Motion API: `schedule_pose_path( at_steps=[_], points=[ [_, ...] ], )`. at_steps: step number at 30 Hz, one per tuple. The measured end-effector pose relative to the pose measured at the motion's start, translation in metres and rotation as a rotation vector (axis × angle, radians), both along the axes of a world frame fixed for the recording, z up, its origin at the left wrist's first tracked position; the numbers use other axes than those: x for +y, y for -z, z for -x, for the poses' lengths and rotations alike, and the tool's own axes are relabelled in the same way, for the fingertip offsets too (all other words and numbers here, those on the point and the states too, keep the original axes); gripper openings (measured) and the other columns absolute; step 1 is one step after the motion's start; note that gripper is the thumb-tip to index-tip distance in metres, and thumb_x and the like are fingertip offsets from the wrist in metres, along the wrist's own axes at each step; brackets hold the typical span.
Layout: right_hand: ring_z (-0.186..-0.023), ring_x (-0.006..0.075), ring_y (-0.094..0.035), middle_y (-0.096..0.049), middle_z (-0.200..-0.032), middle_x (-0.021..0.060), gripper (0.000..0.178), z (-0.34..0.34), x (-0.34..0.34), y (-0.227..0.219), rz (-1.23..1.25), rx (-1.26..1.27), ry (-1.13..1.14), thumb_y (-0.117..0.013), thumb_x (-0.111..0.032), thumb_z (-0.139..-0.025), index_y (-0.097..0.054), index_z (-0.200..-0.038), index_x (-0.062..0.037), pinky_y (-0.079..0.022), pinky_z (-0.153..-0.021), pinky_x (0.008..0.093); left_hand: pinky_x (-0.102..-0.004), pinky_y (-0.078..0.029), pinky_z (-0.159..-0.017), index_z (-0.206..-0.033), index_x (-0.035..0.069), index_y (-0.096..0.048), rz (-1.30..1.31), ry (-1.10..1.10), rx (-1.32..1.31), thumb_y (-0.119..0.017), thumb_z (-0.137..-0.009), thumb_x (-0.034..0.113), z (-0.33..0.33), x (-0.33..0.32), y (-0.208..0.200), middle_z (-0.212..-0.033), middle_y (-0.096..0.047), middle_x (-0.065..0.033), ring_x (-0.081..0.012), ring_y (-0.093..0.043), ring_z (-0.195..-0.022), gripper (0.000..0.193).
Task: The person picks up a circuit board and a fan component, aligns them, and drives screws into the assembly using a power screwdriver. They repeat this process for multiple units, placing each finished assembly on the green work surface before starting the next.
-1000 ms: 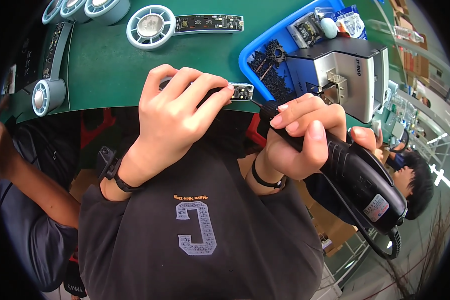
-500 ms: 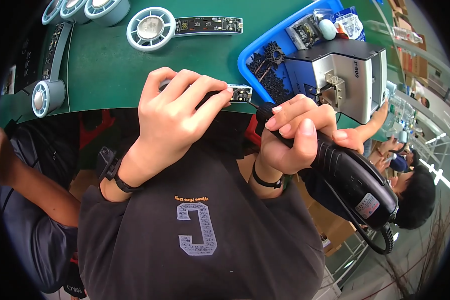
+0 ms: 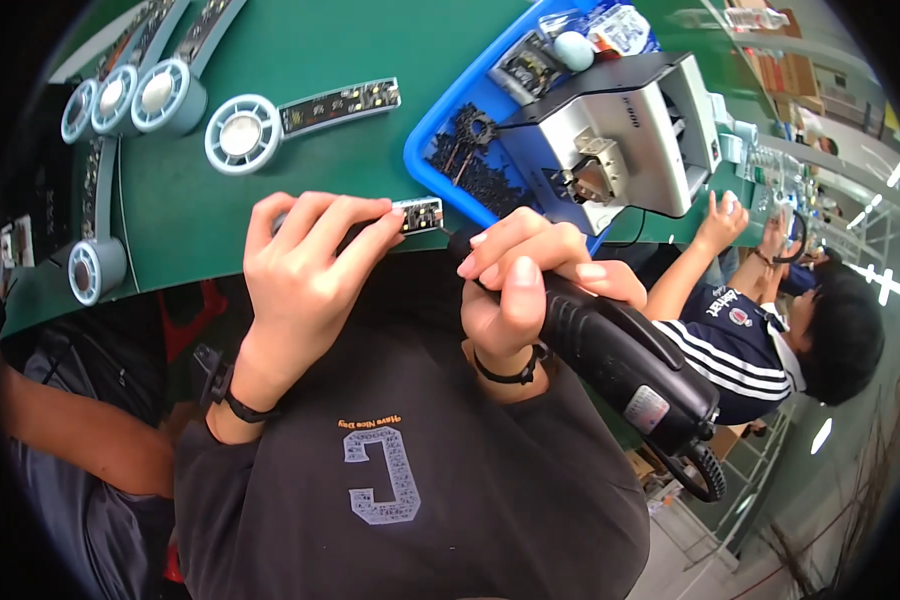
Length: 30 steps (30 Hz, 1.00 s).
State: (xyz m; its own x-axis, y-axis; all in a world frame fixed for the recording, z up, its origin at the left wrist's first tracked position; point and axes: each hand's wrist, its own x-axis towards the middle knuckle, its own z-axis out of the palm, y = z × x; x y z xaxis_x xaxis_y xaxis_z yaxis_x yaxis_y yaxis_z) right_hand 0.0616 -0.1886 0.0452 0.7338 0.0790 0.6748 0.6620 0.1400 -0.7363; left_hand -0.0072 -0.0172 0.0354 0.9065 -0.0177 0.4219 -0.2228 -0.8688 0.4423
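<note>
My left hand [image 3: 308, 262] is closed round a light-coloured handheld part with an exposed circuit board [image 3: 422, 215], at the table's near edge. Its end sticks out past my fingertips, and the rest is mostly hidden under the hand. In my right hand [image 3: 525, 270] is a black electric screwdriver [image 3: 625, 360], its nose turned toward the board's end. The thin bit is close to that end; whether it touches a screw I cannot make out. Beyond my left hand lies a similar part with a round, spoked pale-blue head [image 3: 243, 135] and a board along its handle.
A blue tray [image 3: 417, 150] holds black screws and small bags. A silver-and-black box-shaped machine [image 3: 635, 140] stands over its right side. More round-headed parts [image 3: 160, 95] lie at the far left. A person's arm [image 3: 90, 435] is at my left, and another person [image 3: 740, 330] sits at right.
The view has swung, so the table things appear farther left. My hands keep hold of the circuit-board part and the electric screwdriver, with the bit still by the board's end.
</note>
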Motion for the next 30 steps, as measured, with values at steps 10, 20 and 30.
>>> schedule_pose_path(
  at_steps=[10, 20, 30],
  points=[
    [-0.043, 0.0183, -0.049, -0.049, -0.065, 0.0059, 0.047, -0.062, -0.066, -0.054, -0.504, -0.006, 0.302, -0.056, -0.01, -0.092, -0.044, -0.137, -0.007, -0.05, -0.046, 0.0319, -0.0386, -0.052, -0.096, -0.126, 0.008, -0.073, 0.133, -0.022, -0.099, -0.091, -0.077, 0.006, 0.014, 0.022, 0.01, -0.119, -0.073, -0.009, -0.026, -0.07, -0.109, 0.052],
    [-0.042, 0.0191, -0.045, -0.048, -0.065, 0.0067, 0.037, -0.088, -0.057, -0.056, -0.061, -0.063, 0.139, -0.056, -0.006, -0.092, -0.051, -0.129, -0.0046, -0.048, -0.045, 0.0316, -0.0341, -0.057, -0.09, -0.133, 0.002, -0.065, 0.773, -0.153, -0.084, -0.093, -0.075, -0.001, 0.018, 0.006, 0.048, -0.119, -0.069, -0.0157, -0.025, -0.07, -0.107, 0.065],
    [-0.044, 0.0191, -0.048, -0.046, -0.066, 0.0069, 0.039, -0.022, 0.006, -0.058, -0.318, 0.12, -0.201, -0.051, -0.008, -0.094, -0.051, -0.132, -0.0113, -0.049, -0.053, 0.0359, -0.0349, -0.06, -0.081, -0.127, 0.004, -0.068, 0.656, -0.028, -0.122, -0.095, -0.073, 0.001, 0.006, 0.019, 0.048, -0.113, -0.069, -0.0142, -0.0248, -0.072, -0.096, 0.06]
  ],
)
